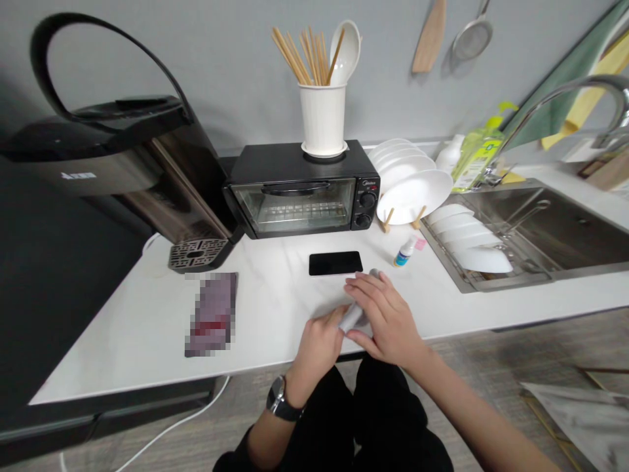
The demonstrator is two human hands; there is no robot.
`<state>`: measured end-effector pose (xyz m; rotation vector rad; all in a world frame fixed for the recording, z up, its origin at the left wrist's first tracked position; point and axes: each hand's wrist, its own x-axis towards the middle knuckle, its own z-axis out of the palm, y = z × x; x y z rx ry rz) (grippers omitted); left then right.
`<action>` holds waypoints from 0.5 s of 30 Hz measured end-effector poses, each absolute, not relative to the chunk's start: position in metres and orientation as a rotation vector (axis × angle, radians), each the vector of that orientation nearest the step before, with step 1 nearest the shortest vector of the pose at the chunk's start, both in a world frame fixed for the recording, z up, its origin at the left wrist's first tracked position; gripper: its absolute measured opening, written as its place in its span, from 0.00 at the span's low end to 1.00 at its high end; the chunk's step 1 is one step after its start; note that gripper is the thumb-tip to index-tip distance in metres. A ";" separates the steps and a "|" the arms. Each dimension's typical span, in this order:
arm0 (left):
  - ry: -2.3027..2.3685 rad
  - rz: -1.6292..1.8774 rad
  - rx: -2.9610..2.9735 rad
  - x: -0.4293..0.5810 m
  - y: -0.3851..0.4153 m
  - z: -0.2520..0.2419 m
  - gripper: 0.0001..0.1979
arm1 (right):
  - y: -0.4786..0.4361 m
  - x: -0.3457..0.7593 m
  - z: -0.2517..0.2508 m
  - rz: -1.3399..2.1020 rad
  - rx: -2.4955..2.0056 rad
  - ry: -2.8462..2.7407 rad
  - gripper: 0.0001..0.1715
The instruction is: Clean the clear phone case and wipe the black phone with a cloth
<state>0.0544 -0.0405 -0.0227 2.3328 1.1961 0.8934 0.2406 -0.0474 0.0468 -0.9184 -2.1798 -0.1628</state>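
Close to the counter's front edge, both hands meet on a pale grey, smooth, roughly cylindrical object (350, 318). Its kind is hard to make out because fingers cover most of it. My left hand (320, 341) is closed around the near-left end, with a watch (278, 392) on that wrist. Over the upper part lies my right hand (386, 314), fingers along the far side and thumb on the near side. A black smartphone (335, 263) rests flat just beyond the hands. Right of it stands a small white bottle with a blue label (403, 252), beside a pink slip (420, 244).
A blurred-out purple item (213, 314) lies at left, before a large black dispenser (187, 183). Behind stands a toaster oven (299, 206) bearing a white utensil cup (323, 118). At right are racked plates (415, 196), a soap bottle (479, 157) and a sink (590, 246).
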 end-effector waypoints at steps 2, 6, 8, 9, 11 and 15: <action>1.149 0.903 2.309 0.054 -0.040 -0.020 0.15 | -0.048 0.238 0.043 -0.178 -0.945 -2.157 0.38; 1.172 0.931 2.325 0.054 -0.041 -0.022 0.10 | -0.050 0.234 0.041 -0.172 -0.964 -2.174 0.39; 1.220 0.926 2.368 0.054 -0.042 -0.026 0.10 | -0.051 0.233 0.043 -0.151 -0.954 -2.189 0.40; 1.223 0.922 2.384 0.053 -0.042 -0.028 0.10 | -0.051 0.233 0.044 -0.164 -0.912 -2.219 0.41; 1.204 0.923 2.407 0.053 -0.041 -0.031 0.09 | -0.050 0.233 0.046 -0.232 -0.841 -2.294 0.39; 1.229 0.914 2.397 0.053 -0.041 -0.034 0.12 | -0.046 0.234 0.046 -0.295 -0.900 -2.238 0.32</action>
